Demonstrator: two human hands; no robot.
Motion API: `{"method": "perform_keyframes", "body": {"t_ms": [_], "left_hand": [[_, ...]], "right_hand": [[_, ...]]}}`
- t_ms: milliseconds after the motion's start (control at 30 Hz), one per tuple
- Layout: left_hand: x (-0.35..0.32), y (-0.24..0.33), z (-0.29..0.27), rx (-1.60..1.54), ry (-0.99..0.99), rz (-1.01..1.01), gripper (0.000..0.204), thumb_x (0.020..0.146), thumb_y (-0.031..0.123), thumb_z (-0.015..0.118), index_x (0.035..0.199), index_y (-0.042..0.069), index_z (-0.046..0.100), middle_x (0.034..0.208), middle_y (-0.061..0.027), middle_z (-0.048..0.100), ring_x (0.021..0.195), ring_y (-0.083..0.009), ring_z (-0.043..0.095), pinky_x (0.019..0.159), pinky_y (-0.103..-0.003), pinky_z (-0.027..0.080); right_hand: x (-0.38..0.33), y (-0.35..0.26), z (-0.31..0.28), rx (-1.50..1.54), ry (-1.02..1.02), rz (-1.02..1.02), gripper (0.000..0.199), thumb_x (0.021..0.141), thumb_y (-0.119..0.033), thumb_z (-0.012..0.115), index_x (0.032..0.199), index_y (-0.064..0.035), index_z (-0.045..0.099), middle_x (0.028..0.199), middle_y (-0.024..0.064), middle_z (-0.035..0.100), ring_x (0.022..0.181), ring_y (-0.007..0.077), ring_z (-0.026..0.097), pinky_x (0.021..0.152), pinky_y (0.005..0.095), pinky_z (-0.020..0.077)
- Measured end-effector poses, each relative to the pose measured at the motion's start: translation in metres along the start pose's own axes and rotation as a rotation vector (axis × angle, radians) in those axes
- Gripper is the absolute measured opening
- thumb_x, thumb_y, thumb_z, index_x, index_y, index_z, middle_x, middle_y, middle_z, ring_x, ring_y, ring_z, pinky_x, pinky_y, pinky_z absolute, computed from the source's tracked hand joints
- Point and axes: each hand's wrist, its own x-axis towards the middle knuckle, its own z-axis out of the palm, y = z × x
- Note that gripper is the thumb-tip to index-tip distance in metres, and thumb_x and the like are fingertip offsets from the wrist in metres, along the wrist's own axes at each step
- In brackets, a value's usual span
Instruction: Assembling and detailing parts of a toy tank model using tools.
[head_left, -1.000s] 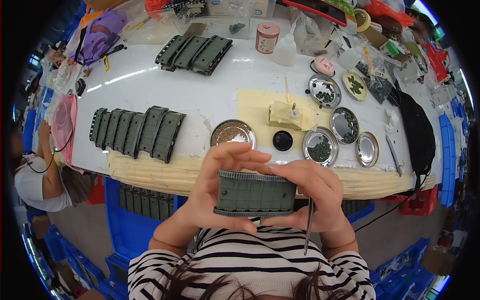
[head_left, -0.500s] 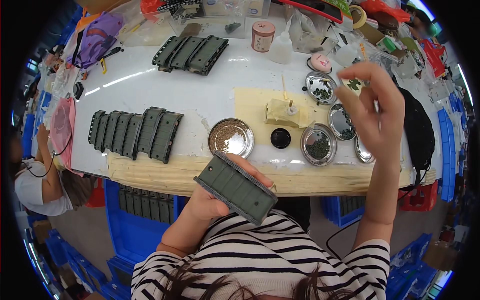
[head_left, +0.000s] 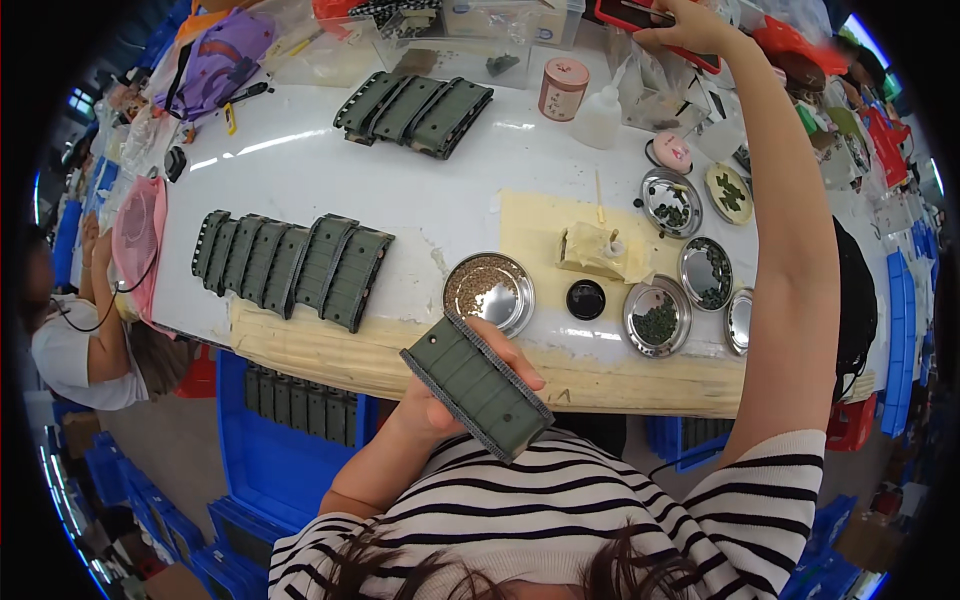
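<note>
My left hand is wrapped round a green ribbed panel with grey toothed edges and a small hole near each end, tilted in front of the table edge. My right arm stretches to the far right of the table. There my right hand is closed at the fingertips over a red-edged phone-like slab. A thin metal-looking tool shows at those fingertips; its kind is hard to make out. Similar green panels lie in a joined row at left and a stack farther back.
Steel dishes hold brown grains and small dark green pieces. A taped block, a black round cap, a white squeeze bottle and a pink tin stand nearby. Blue bins sit below; another person is at left.
My right hand has gone from above the dishes up to the far right edge of the table. The view has shifted slightly; my left hand keeps its hold on the green panel.
</note>
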Motion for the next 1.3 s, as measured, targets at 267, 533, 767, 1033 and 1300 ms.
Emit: {"method": "perform_keyframes", "body": {"t_ms": [267,533,767,1033,1300], "left_hand": [[-0.003,0.005,0.002,0.011,0.073,-0.066,0.075,0.071,0.041,0.081,0.12,-0.004,0.047,0.11,-0.018,0.055,0.111,-0.0318,0.058,0.089,-0.045,0.054],[0.003,0.006,0.001,0.033,0.019,-0.05,0.074,0.073,0.039,0.08,0.121,-0.005,0.045,0.111,-0.0179,0.055,0.114,-0.0312,0.056,0.09,-0.044,0.054],[0.003,0.003,0.004,0.016,0.044,-0.039,0.074,0.073,0.039,0.08,0.122,-0.005,0.045,0.112,-0.0211,0.056,0.113,-0.0312,0.057,0.091,-0.043,0.053],[0.004,0.005,0.002,0.005,0.003,-0.062,0.075,0.075,0.04,0.078,0.123,-0.006,0.044,0.113,-0.0224,0.056,0.113,-0.0311,0.057,0.091,-0.043,0.053],[0.005,0.005,0.003,-0.007,0.024,-0.109,0.076,0.073,0.041,0.079,0.121,-0.006,0.045,0.112,-0.0243,0.058,0.111,-0.0315,0.058,0.09,-0.042,0.053]], "right_hand": [[0.001,-0.006,-0.016,0.035,-0.137,-0.049,0.073,0.061,-0.058,0.079,0.107,-0.0047,0.059,0.105,0.0149,0.063,0.098,0.0273,0.059,0.081,0.035,0.0464],[0.002,0.004,-0.006,-0.006,0.007,-0.039,0.078,0.063,-0.061,0.077,0.112,-0.0022,0.058,0.109,0.0175,0.064,0.101,0.0289,0.06,0.084,0.0356,0.0466],[-0.025,0.002,-0.019,0.679,0.302,-0.187,0.054,0.083,-0.039,0.07,0.115,0.0017,0.056,0.111,0.0146,0.064,0.102,0.0214,0.061,0.084,0.033,0.0474],[-0.129,0.019,-0.027,0.605,0.542,-0.391,0.025,0.096,-0.024,0.055,0.096,-0.0008,0.065,0.082,-0.0053,0.061,0.058,0.0004,0.033,0.053,0.0188,0.0266],[-0.262,-0.031,-0.016,0.835,0.425,-0.213,0.048,0.102,-0.033,0.04,0.084,0.0028,0.065,0.075,0.0053,0.062,0.054,0.0035,0.031,0.05,0.0217,0.023]]}}
